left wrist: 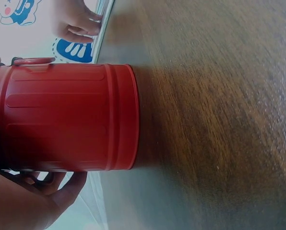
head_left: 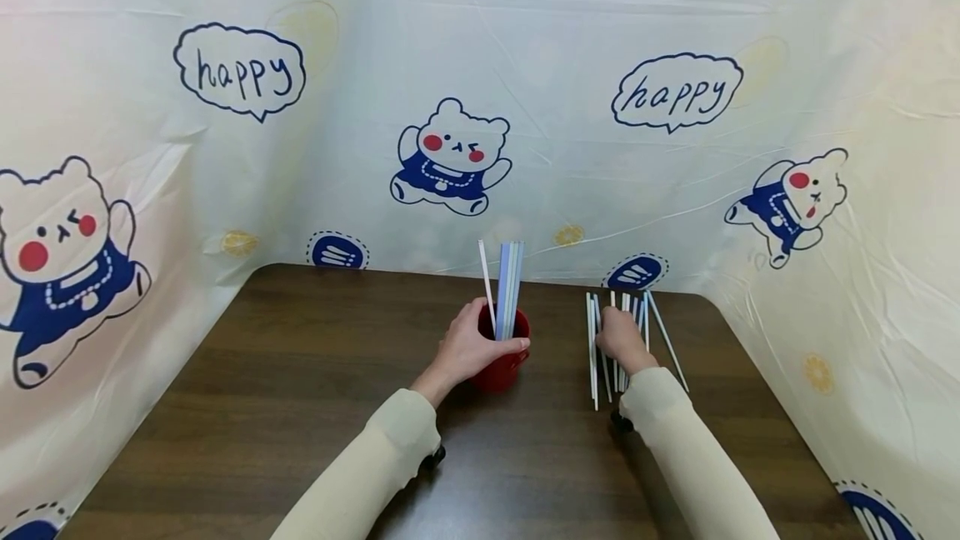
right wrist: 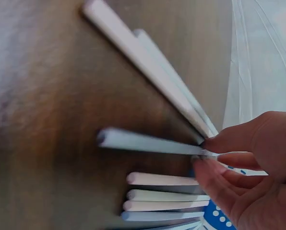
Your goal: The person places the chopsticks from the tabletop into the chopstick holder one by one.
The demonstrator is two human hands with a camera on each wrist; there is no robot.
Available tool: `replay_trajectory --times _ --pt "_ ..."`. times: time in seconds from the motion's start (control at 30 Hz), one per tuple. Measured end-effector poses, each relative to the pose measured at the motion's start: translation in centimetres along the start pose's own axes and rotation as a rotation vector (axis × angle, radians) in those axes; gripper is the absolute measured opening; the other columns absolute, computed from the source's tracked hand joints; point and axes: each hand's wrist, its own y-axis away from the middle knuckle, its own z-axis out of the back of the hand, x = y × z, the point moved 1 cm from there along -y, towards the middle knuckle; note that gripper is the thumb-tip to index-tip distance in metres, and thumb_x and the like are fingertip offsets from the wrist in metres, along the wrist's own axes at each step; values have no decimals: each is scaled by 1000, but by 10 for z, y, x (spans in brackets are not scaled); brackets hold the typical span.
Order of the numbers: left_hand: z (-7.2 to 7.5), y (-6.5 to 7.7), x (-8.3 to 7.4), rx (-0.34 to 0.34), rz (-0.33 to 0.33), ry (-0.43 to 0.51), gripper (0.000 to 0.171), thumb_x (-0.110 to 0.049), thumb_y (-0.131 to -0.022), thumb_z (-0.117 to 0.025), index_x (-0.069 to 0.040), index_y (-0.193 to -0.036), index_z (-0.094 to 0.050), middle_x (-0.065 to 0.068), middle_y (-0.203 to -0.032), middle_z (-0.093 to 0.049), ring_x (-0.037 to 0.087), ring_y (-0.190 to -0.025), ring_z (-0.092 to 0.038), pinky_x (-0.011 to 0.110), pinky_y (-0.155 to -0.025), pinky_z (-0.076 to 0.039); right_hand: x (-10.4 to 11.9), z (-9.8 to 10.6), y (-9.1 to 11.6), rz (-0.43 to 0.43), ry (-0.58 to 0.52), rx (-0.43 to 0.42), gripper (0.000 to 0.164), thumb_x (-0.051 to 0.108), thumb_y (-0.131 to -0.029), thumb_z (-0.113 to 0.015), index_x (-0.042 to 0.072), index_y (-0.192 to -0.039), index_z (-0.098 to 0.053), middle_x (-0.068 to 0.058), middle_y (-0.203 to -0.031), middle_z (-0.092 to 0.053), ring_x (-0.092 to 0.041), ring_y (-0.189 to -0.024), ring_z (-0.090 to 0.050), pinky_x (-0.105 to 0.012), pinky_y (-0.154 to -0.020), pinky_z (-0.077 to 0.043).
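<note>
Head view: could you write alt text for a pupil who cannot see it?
A person's left hand grips a red container holding thin upright sticks, while the right hand is among loose sticks lying to the container's right on a brown table. Behind hangs a pale backdrop printed with cartoon bears.

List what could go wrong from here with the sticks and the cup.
1. The right hand pinches a stick well away from its free end, so it might swing or slip.
2. Neighbouring sticks lie close by and could get nudged or rolled.
3. The standing sticks rise well above the cup; a knock might tip it if the left hand loosens its hold.
</note>
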Motion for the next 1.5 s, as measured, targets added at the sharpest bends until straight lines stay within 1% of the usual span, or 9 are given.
replay_trajectory --times 0.23,0.37,0.5,0.7,0.9,1.1,1.27,1.37,1.5 --pt "1 -1 -1 -4 -4 -7 80 -58 -74 -85 -27 -139 -50 -1 -132 -57 24 -120 -57 60 -92 -54 7 7 0 -47 33 55 3 -3 -81 -60 -1 -82 -58 -17 -80 -62 -29 -70 -58 -41 -64 -51" --pt "1 -1 -1 -1 -10 -7 78 -56 -75 -85 -27 -139 -51 -1 -132 -57 23 -120 -57 59 -92 -54 10 9 2 -89 -18 103 4 -7 -81 -57 -3 -82 -59 -25 -87 -66 -25 -57 -65 -35 -53 -55" --pt "2 0 0 -2 -12 -6 78 -56 -75 -85 -27 -139 -51 0 -132 -57 24 -120 -57 60 -92 -54 10 9 1 -158 -128 177 8 -11 -80 -55 -8 -87 -58 -33 -94 -64 -24 -51 -68 -33 -49 -58" --pt "1 -1 2 1 -11 -7 81 -58 -75 -84 -26 -141 -50 0 -134 -56 24 -121 -56 60 -93 -53 8 5 5 -249 -344 289 11 -14 -82 -59 -5 -85 -54 -23 -80 -63 -29 -59 -72 -37 -61 -62" --pt "1 0 3 7 -3 -9 79 -58 -75 -84 -26 -138 -50 -1 -132 -57 23 -120 -57 58 -92 -55 5 3 15 -233 -556 361 10 -12 -89 -58 -6 -82 -56 -20 -81 -65 -29 -72 -69 -42 -70 -63" --pt "1 0 2 9 -6 1 80 -59 -75 -84 -26 -140 -50 0 -133 -57 24 -120 -57 60 -92 -54 2 3 19 -212 -659 376 25 -12 -91 -55 3 -74 -46 -18 -82 -63 -28 -73 -67 -43 -71 -63" --pt "2 2 0 2 4 -2 82 -58 -74 -85 -26 -141 -50 0 -134 -57 25 -120 -57 60 -93 -54 0 3 21 -203 -740 368 16 -15 -89 -61 -7 -95 -49 -17 -86 -59 -25 -73 -66 -43 -74 -63" --pt "2 2 -2 1 6 0 83 -58 -74 -85 -26 -141 -50 1 -134 -57 26 -120 -57 60 -93 -54 1 4 21 -193 -794 337 29 -15 -90 -60 -15 -115 -45 -20 -93 -58 -25 -77 -67 -44 -77 -62" --pt "2 1 -3 -6 1 -4 82 -58 -75 -84 -25 -141 -50 1 -134 -57 25 -120 -57 60 -93 -54 4 10 21 -166 -840 256 37 -15 -90 -55 -17 -124 -41 -24 -101 -57 -28 -82 -68 -45 -78 -62"
